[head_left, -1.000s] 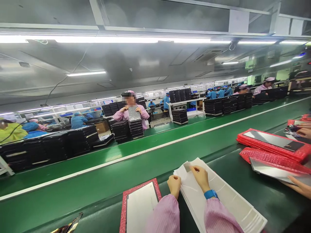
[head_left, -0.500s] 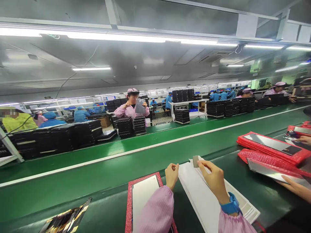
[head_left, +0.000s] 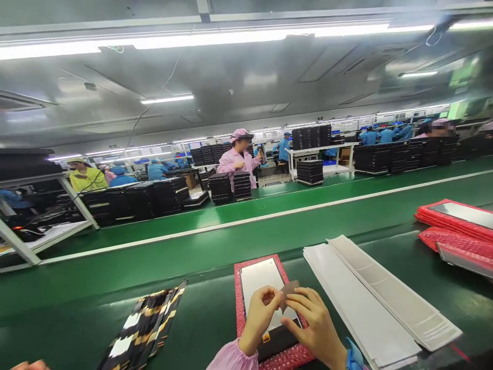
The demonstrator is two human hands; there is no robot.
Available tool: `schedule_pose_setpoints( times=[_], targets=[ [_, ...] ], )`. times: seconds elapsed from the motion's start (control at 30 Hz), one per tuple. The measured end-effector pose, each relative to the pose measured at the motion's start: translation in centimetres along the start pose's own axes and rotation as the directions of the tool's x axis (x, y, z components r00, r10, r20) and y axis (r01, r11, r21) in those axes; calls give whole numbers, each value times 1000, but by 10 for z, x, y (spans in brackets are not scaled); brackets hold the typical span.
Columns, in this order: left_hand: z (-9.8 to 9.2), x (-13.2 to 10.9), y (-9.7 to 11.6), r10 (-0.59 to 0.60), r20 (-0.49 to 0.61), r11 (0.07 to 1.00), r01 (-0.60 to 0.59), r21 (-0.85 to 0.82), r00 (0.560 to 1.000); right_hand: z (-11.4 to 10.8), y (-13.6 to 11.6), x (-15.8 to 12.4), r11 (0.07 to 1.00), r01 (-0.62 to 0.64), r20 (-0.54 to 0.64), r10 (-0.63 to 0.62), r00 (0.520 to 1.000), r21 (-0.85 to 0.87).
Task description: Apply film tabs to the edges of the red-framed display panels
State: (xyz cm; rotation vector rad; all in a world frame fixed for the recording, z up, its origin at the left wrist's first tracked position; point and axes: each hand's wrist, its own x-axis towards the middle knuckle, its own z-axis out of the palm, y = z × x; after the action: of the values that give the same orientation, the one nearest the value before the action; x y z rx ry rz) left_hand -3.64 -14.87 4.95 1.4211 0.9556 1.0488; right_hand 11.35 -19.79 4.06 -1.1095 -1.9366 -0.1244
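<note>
My left hand point(head_left: 260, 311) pinches the near edge of a small grey-brown sheet point(head_left: 290, 290) between thumb and index finger. The fingertips of my right hand point(head_left: 318, 321) rest on the same piece from the other side, its fingers bent and its thumb lower down. Both hands hover over a flat panel point(head_left: 252, 280) with a silvery face and a dark strip at its near end. The panel lies on red bubble wrap point(head_left: 239, 318). To the right of my hands lie long white sheets point(head_left: 346, 293) and a translucent greyish strip sheet point(head_left: 389, 288).
A pile of dark strips with gold and white patches point(head_left: 144, 324) lies at left. At right are red bubble-wrap bags point(head_left: 458, 241) with panels. Beyond runs a green conveyor belt point(head_left: 215, 241). Across it a person in pink point(head_left: 234, 162) stands behind black stacks point(head_left: 242, 186).
My right hand has brought the small grey-brown sheet from the white sheets leftward over the panel, and my left hand has joined it there. The view has turned left.
</note>
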Motion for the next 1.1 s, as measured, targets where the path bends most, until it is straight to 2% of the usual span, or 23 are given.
schedule_pose_setpoints(
  times=[0.07,0.13,0.2,0.27,0.3,0.37,0.57,0.7,0.87,1.1],
  targets=[
    [-11,-8,-3,-9,-5,1000,9,-10,1000,9,4,-1,993,-105,-81,109,991,51],
    [-18,-14,-4,-25,2,1000,25,-15,1000,17,10,-1,947,-297,-155,314,937,123],
    [-23,-19,-7,-41,8,999,41,-19,999,23,15,-1,847,-479,-69,505,860,231],
    [-27,-21,-10,-54,15,998,55,-28,998,24,19,-1,736,-592,126,586,800,328],
    [-28,-22,-13,-61,19,998,62,-33,998,23,20,-1,694,-621,204,591,780,364],
    [-30,-23,-18,-76,25,996,77,-46,997,19,21,-3,648,-642,284,578,765,410],
    [-37,-29,-35,-153,7,986,153,-66,988,1,21,-13,696,-564,372,429,823,444],
    [-39,-35,-41,-208,-67,971,214,110,976,-2,26,-18,724,-519,437,326,838,454],
    [-34,-41,-43,-154,-121,926,186,329,981,8,36,-29,708,-521,480,287,829,477],
    [-30,-43,-52,-145,-116,887,181,425,983,6,38,-32,712,-518,518,251,818,474]
  ],
)
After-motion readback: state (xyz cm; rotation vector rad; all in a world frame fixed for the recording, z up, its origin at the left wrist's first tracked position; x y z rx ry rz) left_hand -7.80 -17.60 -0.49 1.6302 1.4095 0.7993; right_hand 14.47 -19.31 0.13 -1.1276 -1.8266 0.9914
